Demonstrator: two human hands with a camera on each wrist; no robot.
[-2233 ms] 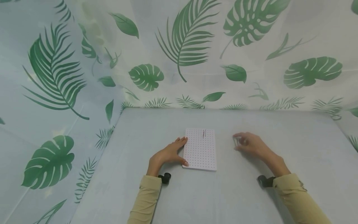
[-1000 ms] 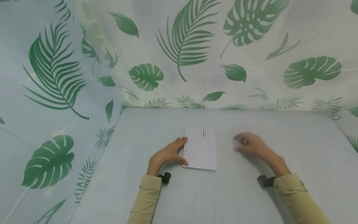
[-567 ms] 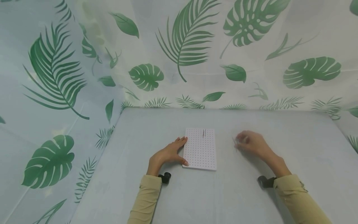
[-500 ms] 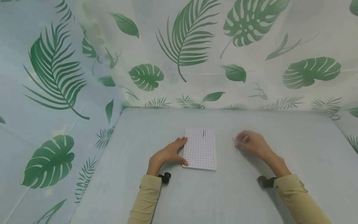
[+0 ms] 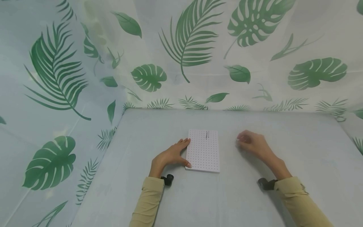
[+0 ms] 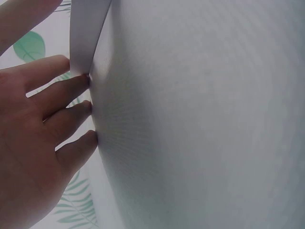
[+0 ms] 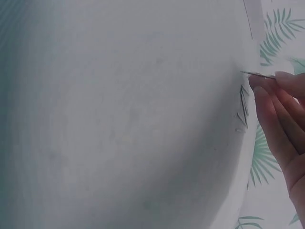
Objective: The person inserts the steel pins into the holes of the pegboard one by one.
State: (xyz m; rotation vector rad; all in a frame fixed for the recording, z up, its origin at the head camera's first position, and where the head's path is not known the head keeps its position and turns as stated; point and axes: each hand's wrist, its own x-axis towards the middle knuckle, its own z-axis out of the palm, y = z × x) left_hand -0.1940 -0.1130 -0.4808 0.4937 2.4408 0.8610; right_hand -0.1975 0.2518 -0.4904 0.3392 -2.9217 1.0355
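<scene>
A white pegboard (image 5: 202, 154) with rows of small holes lies flat at the middle of the table. Thin dark pins (image 5: 206, 135) show near its far edge, right of centre. Along its left side, my left hand (image 5: 170, 155) rests with thumb on the near corner and fingertips at the edge; the left wrist view shows these fingers fairly straight beside the board's white side (image 6: 88, 33). To the right of the board, my right hand (image 5: 254, 145) pinches a thin metal pin (image 7: 257, 75) between thumb and fingertips. Several loose pins (image 7: 244, 107) lie on the table just below those fingertips.
A pale grey cloth-covered table (image 5: 193, 201) spreads around the board. Behind it and to the left hang white curtains (image 5: 204, 85) printed with green leaves. Black wrist cameras (image 5: 169, 180) are worn on both wrists, below the sleeves.
My right hand's fingers, spread over the loose pins before, have drawn together and now pinch one pin, slightly higher in the head view. My left hand and the pegboard stay put.
</scene>
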